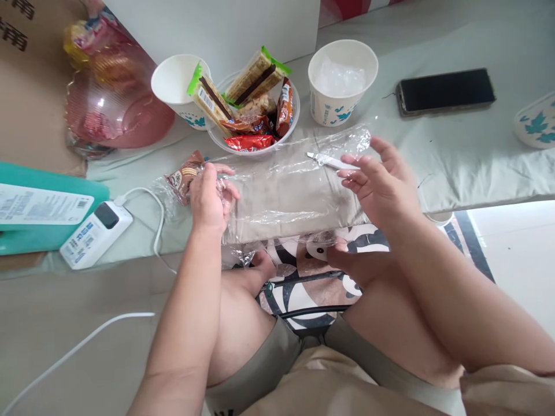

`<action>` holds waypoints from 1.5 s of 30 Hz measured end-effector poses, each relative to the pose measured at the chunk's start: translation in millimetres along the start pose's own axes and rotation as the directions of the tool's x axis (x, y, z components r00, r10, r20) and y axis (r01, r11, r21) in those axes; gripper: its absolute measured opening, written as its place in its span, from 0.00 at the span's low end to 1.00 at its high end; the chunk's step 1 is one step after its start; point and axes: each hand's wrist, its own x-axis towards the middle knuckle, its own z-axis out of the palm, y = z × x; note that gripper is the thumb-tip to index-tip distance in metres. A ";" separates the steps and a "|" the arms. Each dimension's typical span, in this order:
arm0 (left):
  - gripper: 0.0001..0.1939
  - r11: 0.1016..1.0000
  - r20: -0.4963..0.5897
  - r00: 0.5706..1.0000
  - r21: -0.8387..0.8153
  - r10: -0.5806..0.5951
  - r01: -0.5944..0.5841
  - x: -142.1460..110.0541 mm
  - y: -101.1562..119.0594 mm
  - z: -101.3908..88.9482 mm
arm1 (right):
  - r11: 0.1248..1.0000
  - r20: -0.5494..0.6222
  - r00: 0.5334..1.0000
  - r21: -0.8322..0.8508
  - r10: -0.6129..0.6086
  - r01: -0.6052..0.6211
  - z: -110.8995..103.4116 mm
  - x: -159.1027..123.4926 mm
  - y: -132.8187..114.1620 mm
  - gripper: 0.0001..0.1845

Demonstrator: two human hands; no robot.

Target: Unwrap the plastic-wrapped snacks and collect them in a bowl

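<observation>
My left hand (pixel 211 196) is closed on the left edge of a clear plastic bag (pixel 286 190) that lies stretched across the table edge. A brown snack packet (pixel 184 175) sits inside the bag next to that hand. My right hand (pixel 376 182) has its fingers spread at the bag's right side, touching the film near a small white strip (pixel 330 161). My knees show below the bag.
A bowl (pixel 225 140) of wrapped snacks stands behind the bag, between two paper cups (pixel 177 86) (pixel 342 81). A phone (pixel 446 91) lies at right, a third cup (pixel 536 121) at the far right. A white power bank (pixel 95 234) with cable, a teal box (pixel 43 208) and a pink bag (pixel 113 98) are at left.
</observation>
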 end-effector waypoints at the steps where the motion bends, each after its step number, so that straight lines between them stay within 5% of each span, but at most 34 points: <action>1: 0.23 1.000 -0.018 1.000 -0.022 0.002 -0.003 0.8 0.3 0.0 | 0.999 0.016 0.999 -0.015 0.045 -0.044 1.4 -1.0 -1.5 0.23; 4: 0.21 0.998 -0.063 0.998 -0.063 -0.015 0.011 2.7 2.7 -1.7 | 0.988 0.015 0.996 -0.129 0.092 -0.089 3.6 -2.6 -6.4 0.13; 12: 0.23 0.995 -0.174 0.983 -0.076 0.057 -0.071 7.6 0.3 -5.4 | 0.955 -0.116 0.987 -0.288 -0.112 0.074 0.5 -1.2 -8.1 0.08; 15: 0.23 0.990 -0.138 0.986 -0.091 0.092 -0.105 7.7 0.0 -6.8 | 0.953 -0.136 0.980 -0.285 -0.147 0.104 0.5 -0.3 -6.5 0.07; 21: 0.18 1.000 0.099 0.995 0.003 -0.021 0.021 1.7 -0.7 -13.9 | 0.957 -0.156 0.967 -0.240 -0.202 0.161 3.1 0.2 -7.9 0.10; 26: 0.18 0.994 0.084 0.996 0.100 0.029 -0.038 -3.6 -4.5 -13.1 | 0.949 -0.166 0.955 -0.240 -0.247 0.204 4.6 -2.5 -7.4 0.03; 35: 0.18 0.999 -0.090 0.996 -0.046 0.021 -0.025 -5.3 5.6 -0.6 | 0.907 -0.068 0.932 -0.265 -0.355 0.326 -8.0 -3.2 -6.0 0.08; 40: 0.22 0.977 -0.059 0.992 -0.178 0.111 -0.120 -1.6 9.7 -5.8 | 0.954 0.149 0.960 -0.150 -0.237 0.259 -6.3 -7.3 -9.6 0.19; 45: 0.27 0.971 -0.037 0.991 -0.198 0.132 -0.137 1.1 11.7 -11.2 | 0.947 0.221 0.967 -0.262 -0.130 0.187 -2.3 -8.5 -8.9 0.08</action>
